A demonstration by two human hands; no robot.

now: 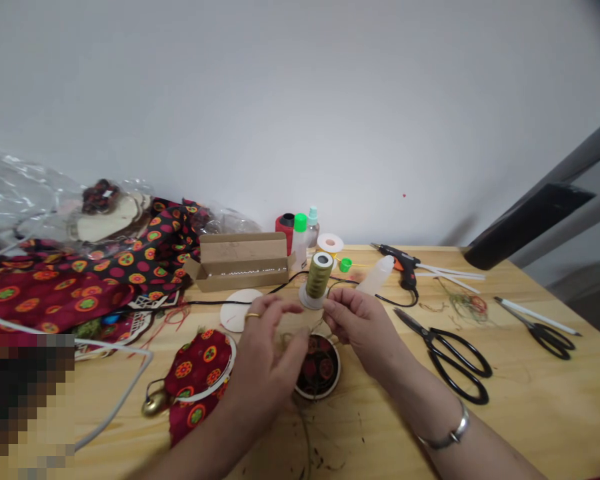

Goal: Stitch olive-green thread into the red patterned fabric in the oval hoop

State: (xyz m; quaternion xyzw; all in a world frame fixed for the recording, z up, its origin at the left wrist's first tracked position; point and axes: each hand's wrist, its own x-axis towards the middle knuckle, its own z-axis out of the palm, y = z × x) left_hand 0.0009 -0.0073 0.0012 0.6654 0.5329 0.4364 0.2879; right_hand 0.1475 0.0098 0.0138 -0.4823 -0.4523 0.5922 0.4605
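Observation:
My left hand (pixel 267 353) has its fingers apart over the left rim of a round white-edged piece with dark patterned fabric (pixel 323 367). A gold ring is on one finger. My right hand (pixel 360 327) is pinched closed just above that piece, on what looks like a thin thread (pixel 318 327); its end is hard to make out. Right behind the fingers stands a spool of olive-green thread (pixel 320 277) on a white base. An olive strand (pixel 306 433) trails down the table below my left hand. Part of the round piece is hidden by my left hand.
Left of my hands lie a red patterned fabric round (pixel 203 367) and a brass bell (pixel 155 403). Behind are an open cardboard box (pixel 245 267) and bottles (pixel 300 240). To the right are black scissors (pixel 445 353), smaller scissors (pixel 547 337) and a glue gun (pixel 403 263).

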